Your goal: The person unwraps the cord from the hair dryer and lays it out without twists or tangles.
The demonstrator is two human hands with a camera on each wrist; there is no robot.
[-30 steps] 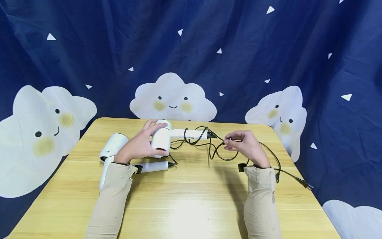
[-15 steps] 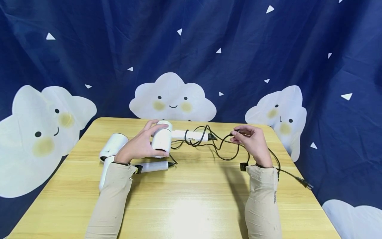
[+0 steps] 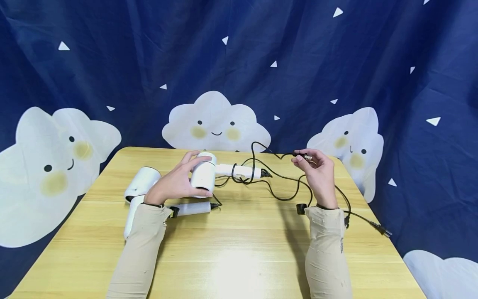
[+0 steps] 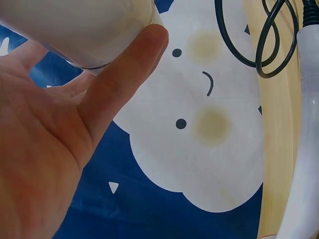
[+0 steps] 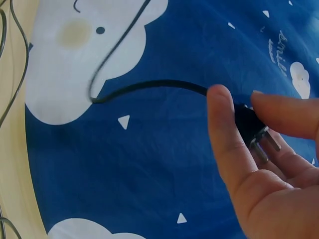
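Observation:
My left hand (image 3: 173, 182) grips the head of a white hair dryer (image 3: 203, 177), thumb low on it and fingers over the top. The dryer's white handle (image 3: 239, 170) points right, and black cord (image 3: 253, 160) loops around it. In my right hand (image 3: 319, 176), raised over the table's far right part, thumb and fingers pinch a black plug (image 5: 248, 124). Two bare metal prongs (image 5: 260, 152) stick out of the plug. From it the cord (image 5: 159, 83) runs off leftward through the air. The left wrist view shows the thumb pressed to the dryer's white shell (image 4: 89, 30).
Another white hair dryer (image 3: 143, 182) lies left of my left forearm. By that wrist a white handle (image 3: 194, 208) rests on the wooden table (image 3: 239, 236), partly hidden. Black cord crosses the table to a second plug (image 3: 381, 229) near the right edge. A patterned blue curtain (image 3: 246, 62) hangs behind.
My right hand has risen and moved to the right and away, pulling the plug and its cord out of the tangle. The left hand and its dryer stay almost still.

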